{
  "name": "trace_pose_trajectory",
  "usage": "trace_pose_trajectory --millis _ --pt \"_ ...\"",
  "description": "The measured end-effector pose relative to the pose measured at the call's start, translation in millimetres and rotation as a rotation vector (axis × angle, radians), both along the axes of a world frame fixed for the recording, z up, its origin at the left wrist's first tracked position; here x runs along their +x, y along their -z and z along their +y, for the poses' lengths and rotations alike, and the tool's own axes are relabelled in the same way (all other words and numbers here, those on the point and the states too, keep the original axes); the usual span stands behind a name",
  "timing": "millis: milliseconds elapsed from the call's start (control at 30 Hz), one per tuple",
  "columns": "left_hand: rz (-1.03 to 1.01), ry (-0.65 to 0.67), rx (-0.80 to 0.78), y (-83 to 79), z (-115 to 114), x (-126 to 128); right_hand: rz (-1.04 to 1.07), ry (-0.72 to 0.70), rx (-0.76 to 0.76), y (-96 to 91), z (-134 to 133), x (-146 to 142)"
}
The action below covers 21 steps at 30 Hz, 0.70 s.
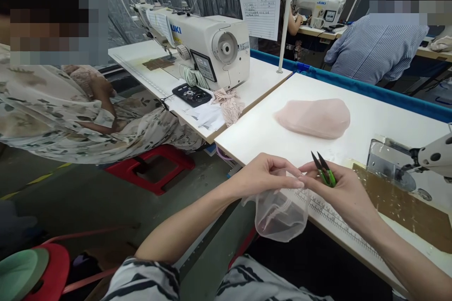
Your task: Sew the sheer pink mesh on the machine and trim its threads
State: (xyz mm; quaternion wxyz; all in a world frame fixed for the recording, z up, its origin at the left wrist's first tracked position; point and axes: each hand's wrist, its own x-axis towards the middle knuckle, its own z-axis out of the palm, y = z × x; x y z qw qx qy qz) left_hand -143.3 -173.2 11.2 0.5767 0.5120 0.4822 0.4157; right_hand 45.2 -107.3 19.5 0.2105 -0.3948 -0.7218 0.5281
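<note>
A small piece of sheer pale pink fabric (280, 218) hangs down over the table's front edge, its top gathered between my fingertips. My left hand (268, 176) pinches it from the left side. Thumb and finger of my right hand (337, 190) grip the same upper edge, touching the left fingertips. Tucked in the right palm are green-handled thread snips (324, 169), their dark blades apart and pointing up and away from me. Beyond both hands, a flat pile of similar pink fabric (314, 117) lies on the white table (374, 99).
At right stands part of a sewing machine head (436, 153), beside a brown plate (406, 207). A white sewing machine (226, 51) occupies the adjoining table, with a black device (192, 95) and lace (229, 106). A person (81, 108) sits at left near a red stool (155, 169).
</note>
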Motion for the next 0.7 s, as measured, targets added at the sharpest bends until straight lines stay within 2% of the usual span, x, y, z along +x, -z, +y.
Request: trace_pose_trajectory --millis 67,167,233,300,333,367,400,500,533,567,600,700 --pt "0.047 0.005 -0.010 0.6 0 -1 -0.012 0.004 0.100 2.1 -2 1" --pt "0.095 0.003 -0.027 0.2 1 0 0.009 -0.002 0.341 6.0 -5 3" --pt "0.097 -0.006 -0.034 0.5 1 0 0.049 -0.050 0.523 7.5 -5 4" --pt "0.092 -0.013 -0.037 1.8 2 1 0.077 -0.098 0.634 6.9 -3 5" --pt "0.091 -0.012 -0.039 2.6 2 2 0.074 -0.105 0.622 5.8 -1 4" --pt "0.090 -0.006 -0.039 3.3 3 2 0.061 -0.101 0.548 4.5 0 4" --pt "0.088 0.005 -0.037 3.9 3 2 0.046 -0.093 0.415 3.1 2 4" --pt "0.069 0.030 -0.028 4.4 3 2 0.038 -0.098 -0.122 0.1 7 3" --pt "0.058 0.032 -0.025 4.4 4 2 0.047 -0.097 -0.231 -0.3 7 4" --pt "0.049 0.029 -0.022 4.4 4 2 0.043 -0.094 -0.268 -0.4 8 4" --pt "0.042 0.025 -0.020 4.6 4 2 0.022 -0.086 -0.240 -0.4 7 5" --pt "0.045 0.022 -0.033 6.0 6 1 -0.063 -0.033 -0.018 -0.1 5 6"
